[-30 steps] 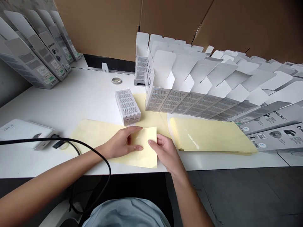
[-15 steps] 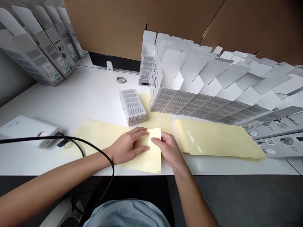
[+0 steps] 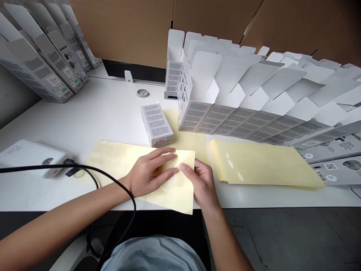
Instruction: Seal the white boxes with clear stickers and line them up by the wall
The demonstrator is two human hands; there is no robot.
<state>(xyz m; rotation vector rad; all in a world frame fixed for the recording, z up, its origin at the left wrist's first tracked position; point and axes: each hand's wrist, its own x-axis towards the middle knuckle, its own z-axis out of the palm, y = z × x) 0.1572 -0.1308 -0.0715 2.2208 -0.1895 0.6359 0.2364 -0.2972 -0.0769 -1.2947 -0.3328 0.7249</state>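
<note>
Surface (image 3: 107, 109), white: bare room at left rear; front edge close below the hands. Carton row (image 3: 225, 116), right rear: flaps up, sides touching, seemingly ranked so the open mouths can be reached; little room between it and the stack. Yellow stack (image 3: 267, 165), right: flat near the front edge, presumably set there for easy reach. Yellow sheet (image 3: 180, 192), front centre: running leftward beneath the left hand, near right corner reaching past the front edge. Power bank (image 3: 31, 156): left, well apart from both hands. Left hand (image 3: 150, 171): fingers spread over the sheet, likely to steady it. Right hand (image 3: 203, 182): thumb above, fingers behind, pinching the sheet's right edge, probably to control that end. Printed box (image 3: 158, 126): just beyond the left hand, limiting room there. Ring (image 3: 142, 93): rear, open surface leftward.
</note>
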